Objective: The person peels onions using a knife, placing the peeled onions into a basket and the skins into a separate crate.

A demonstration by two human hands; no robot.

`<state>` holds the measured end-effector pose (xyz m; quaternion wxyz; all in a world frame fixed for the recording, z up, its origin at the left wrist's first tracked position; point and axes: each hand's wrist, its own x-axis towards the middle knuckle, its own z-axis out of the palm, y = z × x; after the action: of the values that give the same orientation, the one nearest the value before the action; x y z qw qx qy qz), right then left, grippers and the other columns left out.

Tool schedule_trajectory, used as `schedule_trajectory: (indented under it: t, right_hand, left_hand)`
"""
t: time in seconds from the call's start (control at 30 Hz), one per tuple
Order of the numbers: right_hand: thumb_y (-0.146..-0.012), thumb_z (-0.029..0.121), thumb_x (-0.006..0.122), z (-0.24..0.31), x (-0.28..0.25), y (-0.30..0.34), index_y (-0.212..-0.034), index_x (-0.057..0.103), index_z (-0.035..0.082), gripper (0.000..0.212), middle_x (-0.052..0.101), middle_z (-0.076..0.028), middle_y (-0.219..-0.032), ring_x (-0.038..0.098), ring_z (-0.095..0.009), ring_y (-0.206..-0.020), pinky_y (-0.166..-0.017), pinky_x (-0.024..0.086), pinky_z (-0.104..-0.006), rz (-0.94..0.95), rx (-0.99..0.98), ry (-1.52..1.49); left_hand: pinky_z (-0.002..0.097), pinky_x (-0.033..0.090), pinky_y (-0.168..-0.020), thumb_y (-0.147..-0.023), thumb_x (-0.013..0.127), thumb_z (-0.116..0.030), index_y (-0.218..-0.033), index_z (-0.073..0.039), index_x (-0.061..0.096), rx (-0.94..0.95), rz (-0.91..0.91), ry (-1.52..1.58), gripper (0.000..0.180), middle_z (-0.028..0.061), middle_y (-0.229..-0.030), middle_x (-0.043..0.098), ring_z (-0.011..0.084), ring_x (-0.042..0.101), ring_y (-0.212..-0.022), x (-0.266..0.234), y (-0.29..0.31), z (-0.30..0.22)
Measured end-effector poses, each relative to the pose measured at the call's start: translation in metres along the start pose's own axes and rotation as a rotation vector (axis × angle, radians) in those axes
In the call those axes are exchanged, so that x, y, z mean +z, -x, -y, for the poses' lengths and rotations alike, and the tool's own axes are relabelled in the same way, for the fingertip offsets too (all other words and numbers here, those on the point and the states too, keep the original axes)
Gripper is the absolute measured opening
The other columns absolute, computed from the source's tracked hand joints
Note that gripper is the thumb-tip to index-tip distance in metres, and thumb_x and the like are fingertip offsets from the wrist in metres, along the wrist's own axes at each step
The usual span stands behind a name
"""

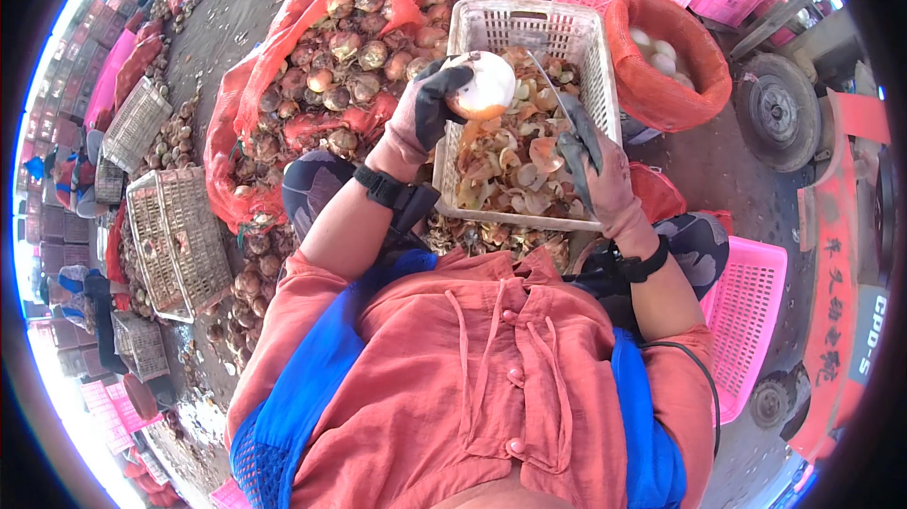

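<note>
Fingers of the left hand (436, 98) are curled around a partly peeled onion (491, 86), held above the left side of the white crate (487, 29). A knife (552, 87) is gripped by the right hand (597, 158) over the crate's right side, its handle apparently hidden within the bent fingers. Loose peels (510, 174) are heaped inside the crate. Unpeeled onions (345, 46) are contained by a red mesh sack (248, 84) left of it; pale bulbs (664, 62) are held in a red sack (678, 112) to its right.
</note>
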<state>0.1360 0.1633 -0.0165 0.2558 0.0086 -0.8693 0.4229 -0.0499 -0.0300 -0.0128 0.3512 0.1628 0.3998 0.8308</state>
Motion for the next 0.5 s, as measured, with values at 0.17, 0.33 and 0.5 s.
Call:
schedule_trajectory:
  t: [0.17,0.33,0.5]
  right_hand:
    - [-0.088,0.004,0.06,0.013,0.002,-0.012,-0.147,0.04,0.017,0.063,0.066,-0.02,-0.11,0.066,-0.035,-0.093,-0.08,0.052,-0.0399,0.085,0.001,0.027]
    - [-0.086,0.012,0.062,0.014,0.009,-0.02,-0.148,0.035,0.012,0.068,0.064,-0.02,-0.111,0.065,-0.038,-0.09,-0.077,0.052,-0.0443,0.103,-0.11,0.308]
    - [-0.083,0.013,0.061,0.023,0.014,-0.022,-0.148,0.035,0.012,0.07,0.064,-0.022,-0.109,0.065,-0.037,-0.087,-0.076,0.052,-0.0455,0.112,-0.109,0.336]
  left_hand:
    - [0.0283,0.048,-0.09,-0.083,0.065,-0.008,-0.123,-0.001,0.06,0.018,0.051,-0.378,0.041,0.0042,-0.109,0.067,0.0147,0.062,-0.099,0.013,0.006,0.001]
    - [0.0256,0.048,-0.087,-0.082,0.068,-0.009,-0.122,-0.003,0.062,0.045,0.139,-0.487,0.041,0.0019,-0.11,0.067,0.0106,0.061,-0.097,0.021,0.007,0.003]
    - [0.0262,0.048,-0.089,-0.082,0.072,-0.012,-0.122,-0.001,0.062,0.068,0.147,-0.578,0.043,0.003,-0.11,0.067,0.011,0.061,-0.099,0.021,0.009,0.005]
